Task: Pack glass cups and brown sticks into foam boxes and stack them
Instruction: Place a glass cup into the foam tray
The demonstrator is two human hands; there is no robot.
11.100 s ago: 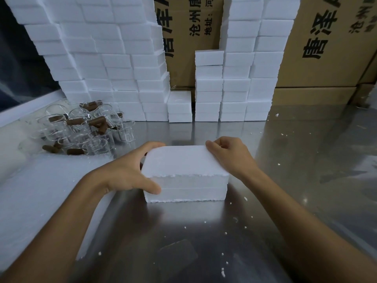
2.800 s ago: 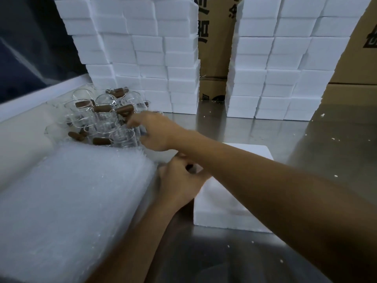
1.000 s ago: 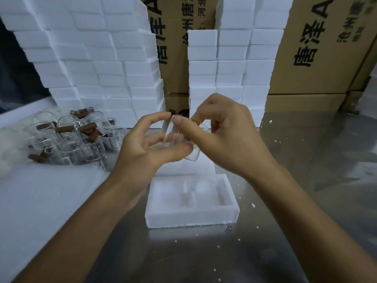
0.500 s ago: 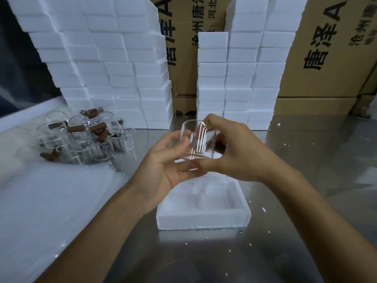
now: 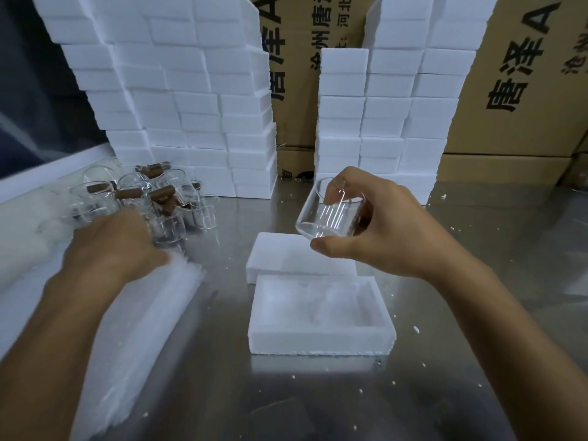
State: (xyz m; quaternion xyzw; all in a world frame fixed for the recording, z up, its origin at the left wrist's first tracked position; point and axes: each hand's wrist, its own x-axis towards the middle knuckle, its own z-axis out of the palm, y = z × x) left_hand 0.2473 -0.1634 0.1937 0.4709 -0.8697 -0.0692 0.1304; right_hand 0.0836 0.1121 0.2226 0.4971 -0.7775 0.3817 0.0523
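So nearest the camera on the shiny metal worktop (image 5: 318,402) sits one open foam box (image 5: 321,343), a shallow white tray with moulded hollows inside and nothing in them. Touching its far edge is a second foam piece (image 5: 280,256), flat and closed-looking, probably the lid, though I can't tell for sure. To the left of the box lies one thick slab of white padding sheets (image 5: 140,332), running away toward the left wall. Two hands in view. The right hand (image 5: 378,230) is up above the far foam piece with its fingers (image 5: 337,187) curled over the rim of one clear glass cup (image 5: 329,213) and the thumb pressed under its base, so the cup is pinched and tilted, mouth pointing up-left, clear of the box. The left hand (image 5: 117,243) reaches out over the padding to the pile of glass cups (image 5: 178,214); it's motion-blurred and its fingers are hidden behind the knuckles, so I can't tell if they're loose or grabbing something. That pile has roughly ten cups, too jumbled to count exactly, with at least four brown sticks (image 5: 160,194) lying across them. Behind that, two big stacks of white foam boxes (image 5: 191,100) stand against printed cardboard cartons (image 5: 525,78) at the back.
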